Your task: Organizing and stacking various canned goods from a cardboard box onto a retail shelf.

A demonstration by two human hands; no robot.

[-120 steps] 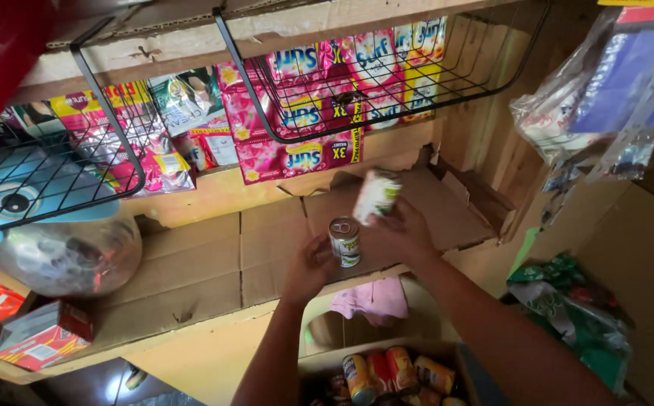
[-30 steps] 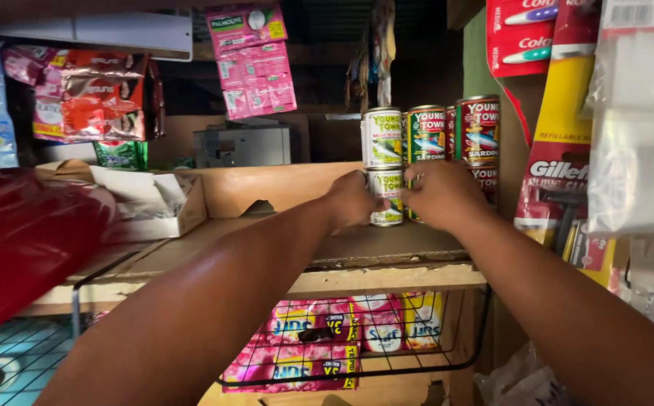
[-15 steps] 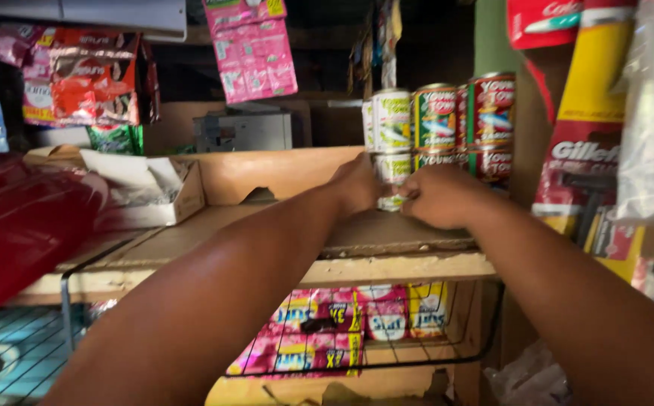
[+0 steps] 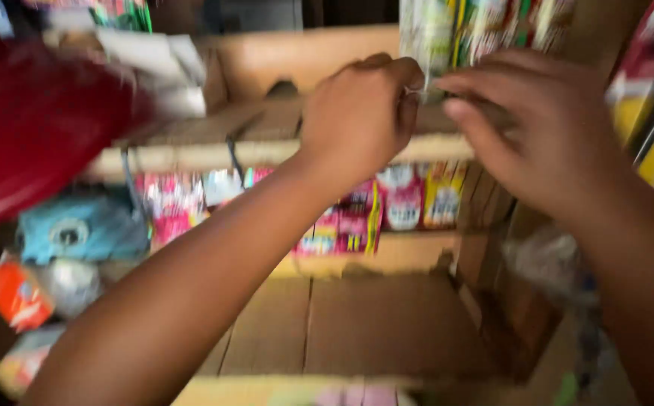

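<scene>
cans [image 4: 447,34] | green-and-white labels, blurred | upright, stacked | upper wooden shelf, right end

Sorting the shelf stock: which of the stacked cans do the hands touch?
The leftmost can, pale green and white, meets both the left hand and right hand; redder cans stand right.

The whole view is smeared by motion. The cans [image 4: 484,30] are cut off by the top edge, and their labels blur into green, red and white streaks. The left hand [image 4: 360,116] and right hand [image 4: 537,128] cover the cans' lower parts, so any grip is unclear. Below the cans, the packets [image 4: 387,210] are too blurred to identify. A red shape [image 4: 34,120] left of the cans is unrecognizable.
</scene>
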